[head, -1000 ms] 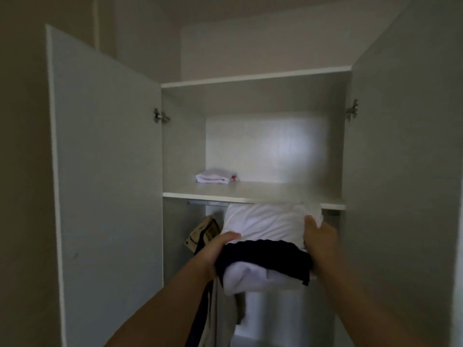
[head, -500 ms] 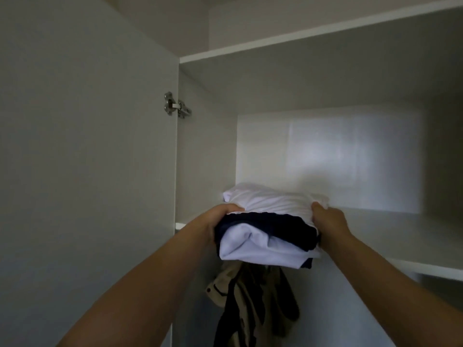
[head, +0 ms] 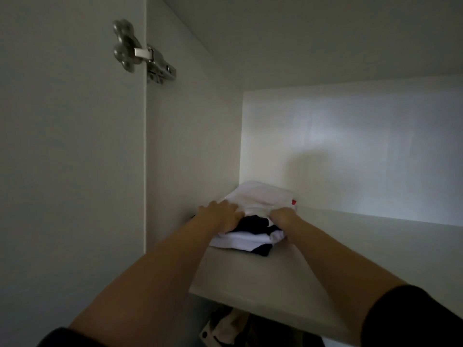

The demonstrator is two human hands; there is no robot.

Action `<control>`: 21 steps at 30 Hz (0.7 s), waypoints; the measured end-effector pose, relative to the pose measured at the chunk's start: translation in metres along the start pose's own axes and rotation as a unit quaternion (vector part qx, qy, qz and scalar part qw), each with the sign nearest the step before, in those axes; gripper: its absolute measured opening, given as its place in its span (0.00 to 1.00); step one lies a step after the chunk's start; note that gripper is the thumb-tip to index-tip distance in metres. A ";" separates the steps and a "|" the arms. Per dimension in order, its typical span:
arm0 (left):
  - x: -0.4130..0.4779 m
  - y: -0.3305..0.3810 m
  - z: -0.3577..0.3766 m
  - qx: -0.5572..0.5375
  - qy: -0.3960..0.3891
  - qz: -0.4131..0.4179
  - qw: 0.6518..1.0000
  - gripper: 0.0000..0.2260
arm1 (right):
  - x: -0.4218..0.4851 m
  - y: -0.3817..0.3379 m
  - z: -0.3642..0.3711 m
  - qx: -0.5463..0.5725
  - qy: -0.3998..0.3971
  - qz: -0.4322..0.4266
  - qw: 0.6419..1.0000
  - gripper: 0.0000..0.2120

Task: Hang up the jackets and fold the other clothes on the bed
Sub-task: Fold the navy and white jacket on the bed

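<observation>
Folded clothes (head: 246, 240) sit on the shelf (head: 250, 274), left hand (head: 220, 216) and right hand (head: 283, 217) gripping their sides, so a quick pull back could mess them up.

A white wardrobe (head: 375, 246) fills the view, seen from close and below. Its left door (head: 70, 146) stands open, held by a metal hinge (head: 142, 52) fixed to the side wall (head: 193, 126). A pale shelf (head: 250, 276) runs across, with the top panel (head: 300, 33) above it. The back panel (head: 363, 136) catches a soft bright patch of light; the rest is dim and grey.
</observation>
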State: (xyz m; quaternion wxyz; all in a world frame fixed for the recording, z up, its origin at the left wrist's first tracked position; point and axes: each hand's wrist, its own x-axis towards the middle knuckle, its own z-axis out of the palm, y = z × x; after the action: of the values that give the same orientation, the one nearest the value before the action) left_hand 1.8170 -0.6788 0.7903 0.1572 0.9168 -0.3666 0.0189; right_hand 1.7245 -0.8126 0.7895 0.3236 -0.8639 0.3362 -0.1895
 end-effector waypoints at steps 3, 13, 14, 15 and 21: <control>0.020 -0.008 0.009 0.022 0.027 0.003 0.999 0.21 | 0.017 0.002 0.009 -0.018 0.202 -0.074 0.976 0.27; 0.044 -0.015 0.025 0.081 0.086 0.031 0.993 0.22 | 0.036 0.011 0.026 -0.295 -0.001 -0.312 0.903 0.21; 0.044 -0.015 0.025 0.079 0.094 0.037 0.992 0.22 | 0.036 0.012 0.024 -0.297 -0.007 -0.306 0.904 0.22; 0.043 -0.016 0.025 0.077 0.099 0.043 0.991 0.23 | 0.036 0.014 0.023 -0.303 -0.007 -0.306 0.902 0.23; 0.040 -0.017 0.028 0.022 0.173 0.107 0.979 0.21 | 0.027 0.011 0.020 -0.317 0.016 -0.237 0.918 0.22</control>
State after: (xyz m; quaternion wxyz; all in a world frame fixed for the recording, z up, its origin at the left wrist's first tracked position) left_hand 1.8554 -0.7026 0.7646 0.1952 0.8584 -0.4292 0.2021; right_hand 1.7495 -0.8289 0.7703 -0.0274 -0.9725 0.1692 -0.1579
